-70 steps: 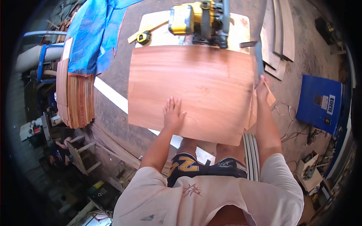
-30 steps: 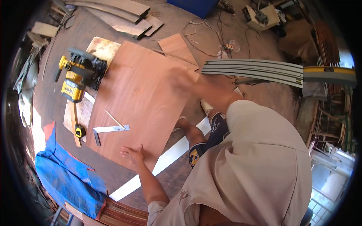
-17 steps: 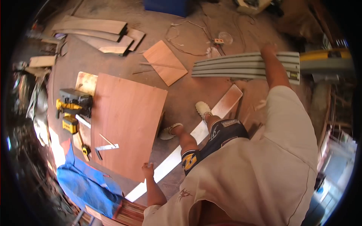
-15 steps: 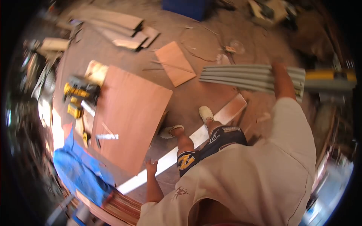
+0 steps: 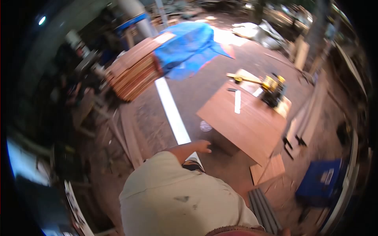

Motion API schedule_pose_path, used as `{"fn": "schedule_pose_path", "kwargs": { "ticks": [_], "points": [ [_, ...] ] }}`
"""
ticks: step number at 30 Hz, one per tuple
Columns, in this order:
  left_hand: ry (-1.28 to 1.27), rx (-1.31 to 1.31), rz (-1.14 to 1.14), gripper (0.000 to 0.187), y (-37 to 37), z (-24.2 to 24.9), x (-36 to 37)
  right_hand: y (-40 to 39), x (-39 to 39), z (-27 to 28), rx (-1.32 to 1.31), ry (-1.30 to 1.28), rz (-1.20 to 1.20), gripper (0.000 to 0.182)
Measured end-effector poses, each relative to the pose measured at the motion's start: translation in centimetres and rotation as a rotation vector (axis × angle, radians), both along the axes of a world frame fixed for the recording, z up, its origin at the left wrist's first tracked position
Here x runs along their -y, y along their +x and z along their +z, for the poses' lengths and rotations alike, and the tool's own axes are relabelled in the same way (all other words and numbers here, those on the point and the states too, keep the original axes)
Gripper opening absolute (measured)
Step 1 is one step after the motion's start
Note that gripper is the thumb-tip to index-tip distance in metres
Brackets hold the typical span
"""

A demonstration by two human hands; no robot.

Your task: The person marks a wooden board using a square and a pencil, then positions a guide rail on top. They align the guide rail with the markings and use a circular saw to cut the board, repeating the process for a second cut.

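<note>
My left hand (image 5: 204, 146) is in front of my body, over the floor beside a long white strip (image 5: 170, 108). Its fingers are loosely apart and hold nothing. At the bottom edge, a small blurred part of my right hand (image 5: 285, 232) shows at the grey grooved panels (image 5: 263, 208), closed on them; most of this hand is cut off. A large brown wooden board (image 5: 246, 122) lies ahead to the right, with a white marked strip (image 5: 237, 101) on top. Yellow and black power tools (image 5: 272, 88) rest by its far edge.
A wood stack (image 5: 136, 78) partly under a blue tarp (image 5: 187, 47) stands ahead left. A smaller board (image 5: 271, 170) and a blue box (image 5: 321, 181) are at right. Long planks (image 5: 313, 112) lie at far right, pale sacks (image 5: 260, 34) at the back.
The view has swung round to the left, bringing the tarp and wood stack ahead. The grey panels and my right hand now sit at the bottom edge. My left hand remains empty.
</note>
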State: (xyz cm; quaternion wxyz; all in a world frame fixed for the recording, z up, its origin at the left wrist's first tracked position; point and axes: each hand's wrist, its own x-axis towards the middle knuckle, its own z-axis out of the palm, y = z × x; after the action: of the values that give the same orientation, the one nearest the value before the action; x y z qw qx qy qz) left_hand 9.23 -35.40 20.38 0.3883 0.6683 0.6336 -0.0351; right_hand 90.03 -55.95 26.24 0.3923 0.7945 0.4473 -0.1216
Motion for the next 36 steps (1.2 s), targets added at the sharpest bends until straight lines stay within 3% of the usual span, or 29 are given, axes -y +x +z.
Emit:
{"fn": "schedule_pose_path", "kwargs": {
  "ticks": [1, 2, 5, 8, 12, 14, 16, 17, 18, 19, 21, 23, 25, 26, 27, 28, 29, 30, 31, 34, 35, 36],
  "points": [
    [0.063, 0.028, 0.029, 0.074, -0.4, -0.4, 0.7, 1.6, -1.4, -0.2, 0.041, -0.099, 0.192, 0.032],
    [0.036, 0.064, 0.059, 0.073, -0.9, 0.0, 1.4, 0.6, -4.8, 1.4, 0.055, -0.082, 0.254, 0.032],
    [0.043, 0.151, 0.127, 0.072, -3.5, 0.2, 4.6, -5.3, -11.0, 7.7, 0.138, -0.022, 0.195, 0.036],
    [0.053, 0.198, 0.205, 0.069, -5.9, -1.1, 8.0, -11.5, -18.5, 10.8, 0.102, 0.103, 0.598, 0.036],
    [0.137, 0.386, 0.125, 0.068, -6.9, -1.9, 9.5, -20.5, -25.6, 14.2, 0.037, 0.261, 1.069, 0.041],
    [0.275, 0.461, 0.01, 0.073, -6.3, -0.3, 9.1, -26.2, -27.8, 15.3, -0.16, 0.656, 1.719, 0.032],
    [0.327, 0.484, -0.014, 0.076, -5.7, 2.8, 8.3, -41.3, -28.0, 20.7, -0.148, 0.314, 1.638, 0.028],
    [0.417, 0.5, -0.009, 0.079, -5.4, 3.7, 7.6, -45.0, -29.7, 22.2, -0.225, 0.014, 1.561, 0.04],
    [0.508, 0.513, -0.004, 0.082, -5.3, 4.3, 6.8, -47.3, -30.0, 21.9, -0.4, 0.509, 1.986, 0.039],
    [0.511, 0.517, 0.007, 0.082, -5.2, 4.6, 5.8, -51.7, -30.2, 23.4, -0.401, 0.475, 2.005, 0.04],
    [0.738, 0.529, 0.047, 0.076, -5.5, 5.3, 4.3, -59.6, -30.6, 25.8, -0.502, 0.764, 2.174, 0.038],
    [0.603, 0.602, 0.042, 0.067, -7.4, 8.3, 4.0, -64.2, -33.4, 27.1, -0.459, 0.503, 2.142, 0.038],
    [0.461, 0.673, 0.03, 0.058, -9.7, 9.7, 3.3, -69.2, -33.3, 30.0, -0.445, 0.665, 2.15, 0.037],
    [0.498, 0.691, 0.209, 0.05, -10.7, 10.1, 2.9, -69.7, -35.5, 29.5, -0.525, 0.672, 2.143, 0.037],
    [0.532, 0.704, 0.388, 0.044, -11.4, 10.5, 2.5, -71.6, -35.3, 30.3, -0.561, 0.839, 2.151, 0.038],
    [0.588, 0.665, 0.392, 0.041, -12.3, 10.8, 1.4, -72.0, -36.9, 30.2, -0.606, 0.564, 1.906, 0.039],
    [0.641, 0.625, 0.394, 0.038, -13.2, 11.2, 0.5, -72.1, -38.2, 30.2, -0.603, 0.59, 1.941, 0.036],
    [0.635, 0.627, 0.424, 0.038, -14.3, 13.8, 0.7, -73.3, -37.2, 31.0, -0.568, 0.794, 2.001, 0.034],
    [0.635, 0.628, 0.448, 0.037, -15.2, 16.7, 0.7, -74.4, -35.6, 31.7, -0.558, 0.99, 1.813, 0.048],
    [0.669, 0.712, 0.494, 0.036, -13.4, 16.0, -4.0, -73.5, -34.9, 28.9, -0.702, 1.281, 1.49, 0.093],
    [0.669, 0.703, 0.509, 0.037, -13.0, 16.1, -5.5, -72.6, -34.2, 26.9, -0.896, 1.328, 1.408, 0.09],
    [0.693, 0.757, 0.533, 0.039, -11.2, 16.6, -7.0, -69.3, -33.8, 20.0, -1.214, 1.266, 1.063, 0.09]
  ]
}}
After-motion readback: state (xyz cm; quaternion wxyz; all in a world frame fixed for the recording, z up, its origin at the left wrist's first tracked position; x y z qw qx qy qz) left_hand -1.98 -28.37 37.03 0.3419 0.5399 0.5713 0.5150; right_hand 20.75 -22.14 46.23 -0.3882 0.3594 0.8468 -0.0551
